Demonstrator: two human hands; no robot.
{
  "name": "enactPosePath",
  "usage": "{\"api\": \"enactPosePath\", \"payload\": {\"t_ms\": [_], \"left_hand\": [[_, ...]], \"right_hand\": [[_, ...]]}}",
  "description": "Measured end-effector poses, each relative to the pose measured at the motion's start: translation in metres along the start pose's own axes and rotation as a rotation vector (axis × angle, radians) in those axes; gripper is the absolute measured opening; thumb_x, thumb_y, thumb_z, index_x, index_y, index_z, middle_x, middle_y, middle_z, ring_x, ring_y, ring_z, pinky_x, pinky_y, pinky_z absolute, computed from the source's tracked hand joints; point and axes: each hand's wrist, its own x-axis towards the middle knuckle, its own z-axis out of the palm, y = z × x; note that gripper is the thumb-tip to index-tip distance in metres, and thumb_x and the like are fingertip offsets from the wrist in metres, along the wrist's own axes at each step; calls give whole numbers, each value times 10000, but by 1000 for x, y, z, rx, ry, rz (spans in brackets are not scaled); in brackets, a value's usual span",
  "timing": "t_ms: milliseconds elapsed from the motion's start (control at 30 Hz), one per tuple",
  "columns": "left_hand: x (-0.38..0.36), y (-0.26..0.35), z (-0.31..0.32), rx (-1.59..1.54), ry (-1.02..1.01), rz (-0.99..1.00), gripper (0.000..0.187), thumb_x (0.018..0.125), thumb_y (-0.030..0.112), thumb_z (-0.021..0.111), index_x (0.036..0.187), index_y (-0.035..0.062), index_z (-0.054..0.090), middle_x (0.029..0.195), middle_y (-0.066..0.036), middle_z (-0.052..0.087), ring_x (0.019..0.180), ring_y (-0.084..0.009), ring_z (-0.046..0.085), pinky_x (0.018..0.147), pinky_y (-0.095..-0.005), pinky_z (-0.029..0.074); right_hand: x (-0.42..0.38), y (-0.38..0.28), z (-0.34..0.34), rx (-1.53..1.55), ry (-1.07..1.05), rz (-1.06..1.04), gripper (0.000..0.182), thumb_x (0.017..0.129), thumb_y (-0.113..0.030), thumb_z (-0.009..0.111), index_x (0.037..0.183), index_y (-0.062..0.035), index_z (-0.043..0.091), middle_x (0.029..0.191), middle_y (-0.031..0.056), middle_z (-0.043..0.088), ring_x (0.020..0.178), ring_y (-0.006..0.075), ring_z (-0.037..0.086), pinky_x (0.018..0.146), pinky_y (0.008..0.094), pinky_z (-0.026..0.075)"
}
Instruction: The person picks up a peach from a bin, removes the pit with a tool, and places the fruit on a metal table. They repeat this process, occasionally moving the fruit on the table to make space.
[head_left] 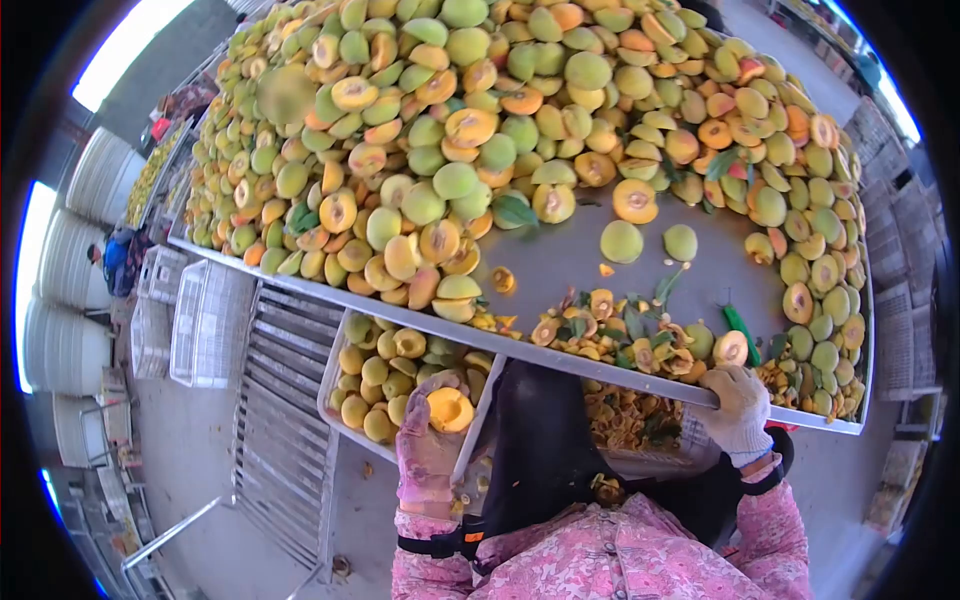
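My left hand (428,450), in a stained glove, holds a pitted orange fruit half (451,410) over the crate of fruit halves (375,375). At the table's front edge, my right hand (737,408), in a pale knit glove, has its fingers curled against a cut fruit half (731,348) that shows its brown centre. A green-handled tool (738,328) lies just beyond that half on the metal table (560,262). Left of my right hand is a pile of scraps and leaves (640,338).
Green and orange fruit (450,180) is heaped over the table. Below its raised front rim, a basket of scraps (640,418) stands beside my legs. A slatted metal rack (285,400) and white crates (205,325) stand left. A person (120,260) is farther left.
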Motion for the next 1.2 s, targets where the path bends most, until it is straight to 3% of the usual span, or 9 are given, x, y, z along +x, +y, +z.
{"api": "enactPosePath", "payload": {"t_ms": [133,267,400,500,667,767,967,1033,1200], "left_hand": [[-34,9,-58,3,265,79,502,819,64,566,1312,10,486,1285,-187,535,1209,-343,531,988,-512,479],[-48,20,-67,15,261,34,560,811,-32,531,1366,22,485,1301,-134,543,1178,-262,539,1006,-378,447],[-11,8,-58,579,276,88,520,834,-96,557,1339,26,533,1280,-72,566,1150,-119,513,957,-246,442],[28,-4,-46,963,78,358,506,851,-68,582,1343,35,531,1293,-51,562,1186,-119,510,937,-248,461],[71,-13,-16,1737,-68,613,557,684,73,682,1217,227,644,1391,-182,482,1291,-422,420,1088,-484,354],[81,-33,-36,1929,-279,492,429,730,56,664,1140,178,686,1353,-130,525,1299,-357,430,1054,-480,376],[36,-4,-71,1000,228,396,346,809,-40,644,1141,55,676,1276,-148,597,1183,-244,574,1014,-318,436],[7,-3,-108,931,319,425,310,849,-48,615,1145,30,665,1216,-108,625,1108,-194,600,960,-281,463],[-74,12,-151,883,720,105,219,900,77,622,1114,28,629,1027,-28,647,940,-128,596,861,-277,477]], "right_hand": [[1,-4,1,35,-20,11,306,556,-151,777,824,-90,643,847,82,628,794,325,615,691,430,492],[3,-6,5,23,-36,-5,321,542,-134,771,828,-84,633,853,93,626,798,331,613,698,426,492],[2,-11,4,16,-71,30,304,546,-131,760,819,-79,636,836,97,623,787,322,615,695,422,495],[4,-15,-1,17,-69,35,273,557,-120,754,802,-79,641,816,92,623,773,317,616,695,417,497],[5,-12,5,2,-35,28,248,564,-110,744,789,-84,643,803,86,623,777,310,616,690,412,496],[8,-15,3,-8,-44,39,237,566,-106,739,782,-84,641,808,83,622,770,310,612,687,409,496],[6,-15,1,-13,-85,57,264,561,-111,742,804,-79,644,837,89,630,790,316,618,701,414,503],[6,-14,0,-12,-103,69,285,555,-114,744,823,-78,651,859,92,640,805,319,625,710,413,508],[16,-36,-12,138,-37,-21,316,565,-138,744,870,-94,673,909,90,661,840,317,639,732,414,519]]}}
